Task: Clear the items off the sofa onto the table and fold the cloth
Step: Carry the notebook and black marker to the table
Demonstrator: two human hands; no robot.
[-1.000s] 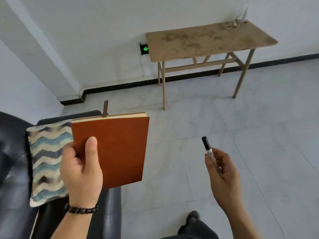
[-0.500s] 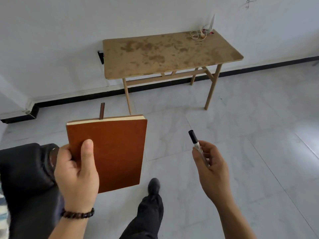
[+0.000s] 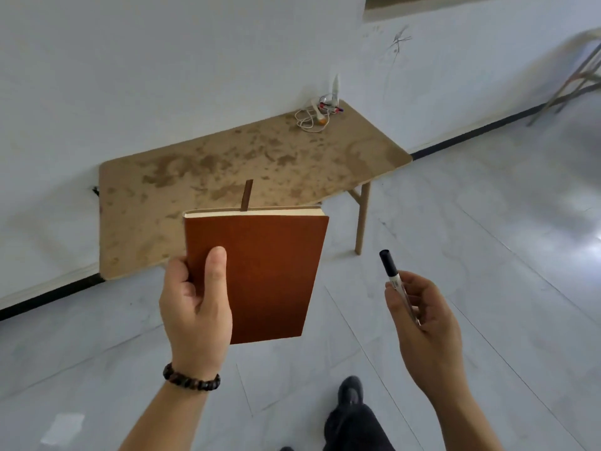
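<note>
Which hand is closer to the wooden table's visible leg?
Right. The right hand, holding the black-capped pen, is just right of the pale wooden table leg; the left hand, gripping the brown-covered notebook, is well to its left.

We get bright, even daylight here, and glare blows out the floor (image 3: 582, 236) on the far right. The table (image 3: 357, 157) throws only a soft shadow, the wide lens bends the wall (image 3: 162, 76), and the far-right furniture legs (image 3: 575, 76) blur.
</note>
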